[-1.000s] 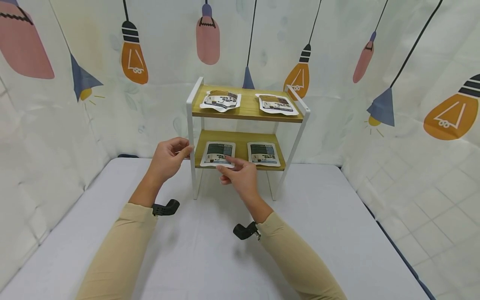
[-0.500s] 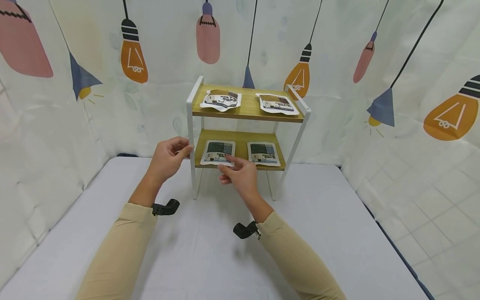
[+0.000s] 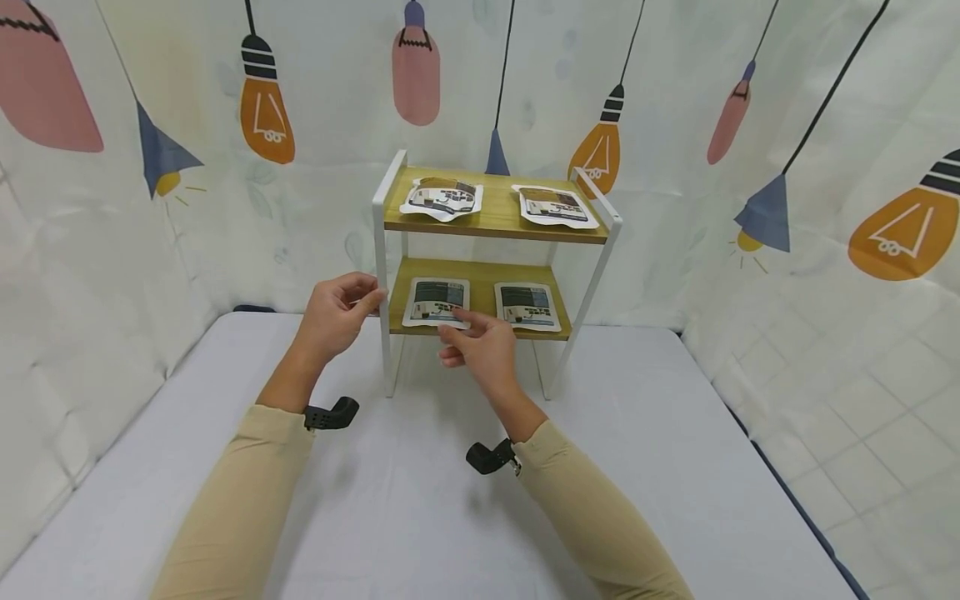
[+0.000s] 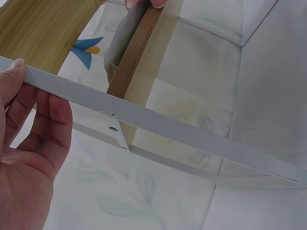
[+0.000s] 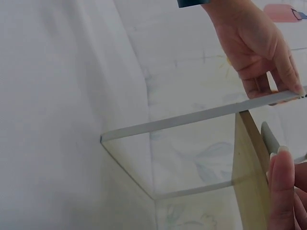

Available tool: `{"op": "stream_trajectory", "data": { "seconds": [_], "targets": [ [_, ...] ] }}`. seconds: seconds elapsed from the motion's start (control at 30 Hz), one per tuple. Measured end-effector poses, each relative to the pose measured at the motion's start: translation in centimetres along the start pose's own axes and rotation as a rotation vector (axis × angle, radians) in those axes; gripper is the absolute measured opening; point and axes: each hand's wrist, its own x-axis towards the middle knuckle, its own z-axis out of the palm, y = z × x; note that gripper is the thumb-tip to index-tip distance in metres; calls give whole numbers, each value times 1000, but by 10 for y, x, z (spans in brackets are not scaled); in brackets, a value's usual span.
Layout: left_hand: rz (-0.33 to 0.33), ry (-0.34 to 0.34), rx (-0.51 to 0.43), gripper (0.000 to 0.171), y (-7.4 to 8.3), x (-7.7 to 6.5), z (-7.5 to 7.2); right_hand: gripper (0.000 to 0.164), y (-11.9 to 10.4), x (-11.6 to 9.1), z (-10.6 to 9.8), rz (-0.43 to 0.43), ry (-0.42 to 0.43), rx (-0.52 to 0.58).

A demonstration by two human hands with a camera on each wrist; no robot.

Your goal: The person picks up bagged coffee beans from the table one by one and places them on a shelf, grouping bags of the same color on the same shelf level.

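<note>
My left hand (image 3: 339, 315) grips the white left post (image 4: 144, 120) of a small two-tier shelf rack, thumb on one side and fingers curled behind. A flat white-edged pouch (image 3: 435, 300) with a dark printed label lies on the left of the lower wooden shelf (image 3: 480, 272). My right hand (image 3: 486, 352) reaches to this pouch's near right corner; the index finger touches its top and the thumb sits by the shelf's front edge. In the right wrist view the pouch (image 5: 269, 139) shows edge-on beside my fingertips. A matching pouch (image 3: 527, 307) lies to its right.
On the upper shelf (image 3: 497, 208) lie two more pouches, one at the left (image 3: 442, 198) and one at the right (image 3: 557, 207). The rack stands on a white-covered table (image 3: 420, 500), before a fabric backdrop (image 3: 322, 208) printed with lamps.
The lower left pouch has slid slightly back, away from the shelf's front edge, with my right fingers following it. My left hand stays on the post.
</note>
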Motion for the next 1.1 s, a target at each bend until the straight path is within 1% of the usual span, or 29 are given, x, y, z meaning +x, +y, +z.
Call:
{"op": "stream_trajectory", "data": {
  "seconds": [0.27, 0.47, 0.6, 0.83, 1.0, 1.1],
  "targets": [
    [18, 4, -11, 33, -2, 0, 1, 40, -2, -1, 2, 18, 18, -15],
    [12, -1, -14, 31, -2, -1, 2, 40, -3, -3, 4, 37, 34, -13],
    [8, 2, -6, 33, -1, -1, 2, 41, -2, -3, 4, 33, 42, -10],
    [1, 39, 2, 34, 0, -4, 6, 43, 2, -5, 3, -25, 53, -39],
    [8, 98, -20, 37, -2, -9, 11, 44, 6, -8, 1, -92, 51, -22],
    [29, 138, 4, 36, -6, -14, 15, 43, 8, -12, -3, -130, 47, -4]
  ]
}}
